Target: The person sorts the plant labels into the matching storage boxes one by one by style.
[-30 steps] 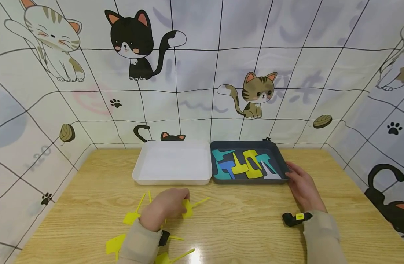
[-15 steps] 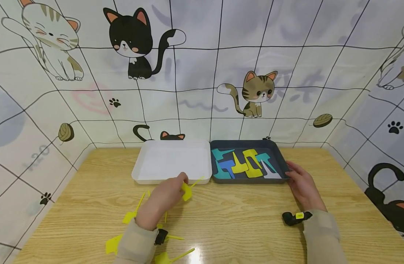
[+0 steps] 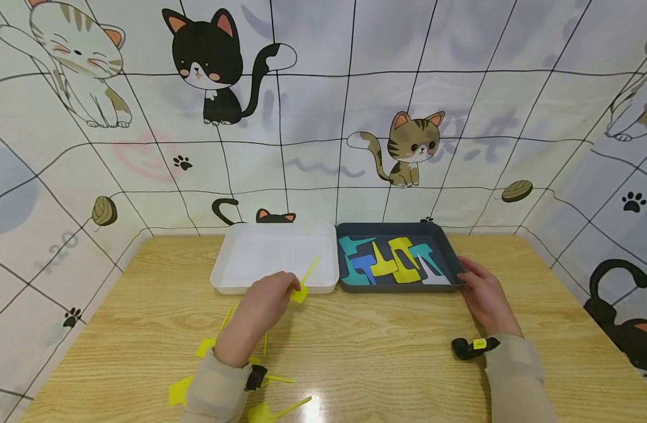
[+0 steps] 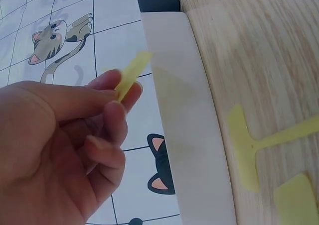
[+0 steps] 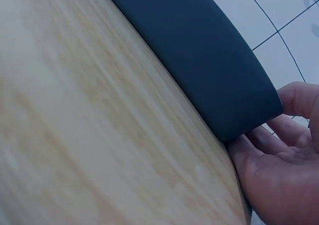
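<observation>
My left hand (image 3: pixel 265 302) pinches a yellow T-shaped plant label (image 3: pixel 300 292) between thumb and fingers, above the near edge of the white tray (image 3: pixel 276 289). Its thin stem points up and away over the tray. In the left wrist view the label (image 4: pixel 133 73) shows partly behind the fingertips. At the dark grey tray (image 3: pixel 397 288), my right hand (image 3: pixel 487 296) holds the near right corner, thumb at the rim and fingers along the outer side. Inside that tray lie several teal, blue, yellow and white T-shaped labels (image 3: pixel 384 267).
Several more yellow plant labels (image 3: pixel 260 413) lie on the wooden table (image 3: pixel 376 358) around and under my left forearm, some partly hidden. The two trays stand side by side against a cat-patterned backdrop (image 3: pixel 313 117).
My left hand has lifted the yellow label from the table and carried it forward to the white tray's near edge, its stem turning upward. My right hand has stayed at the dark tray.
</observation>
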